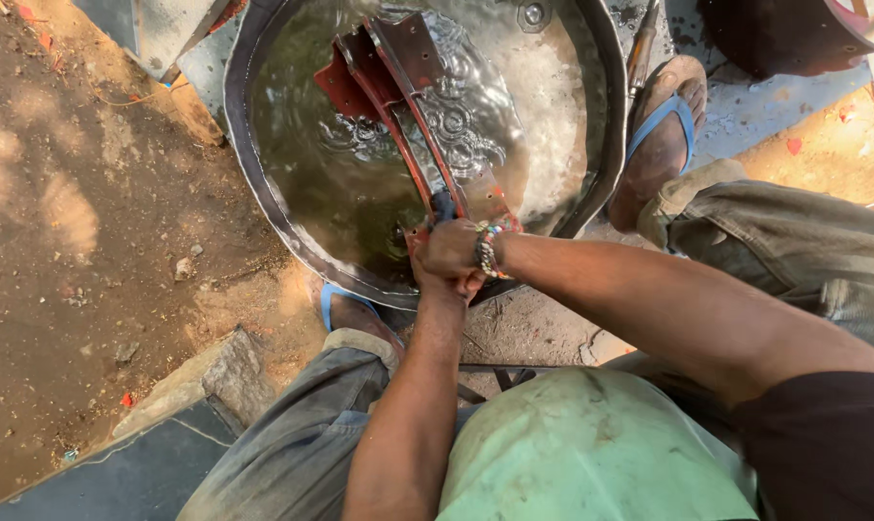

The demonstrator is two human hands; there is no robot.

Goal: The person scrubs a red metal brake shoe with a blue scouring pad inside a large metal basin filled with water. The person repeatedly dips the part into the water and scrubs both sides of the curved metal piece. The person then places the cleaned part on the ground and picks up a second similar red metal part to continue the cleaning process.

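Note:
A long red, rusty metal piece [398, 96] lies partly sunk in a wide round metal basin [263, 203] full of rippling water. Both my hands clasp its near end at the basin's front rim. My right hand [453, 253], with a beaded band at the wrist, lies on top and wraps over the piece. My left hand [443, 287] sits beneath it, mostly hidden, gripping the same end. A dark blue bit [443, 205] shows just beyond my fingers.
My feet in blue sandals [664, 125] flank the basin, right foot at its right rim, left foot [345, 304] at the front. Bare dirt ground spreads to the left. A stone slab [215, 381] lies near my left knee. A dark curved object [784, 34] sits top right.

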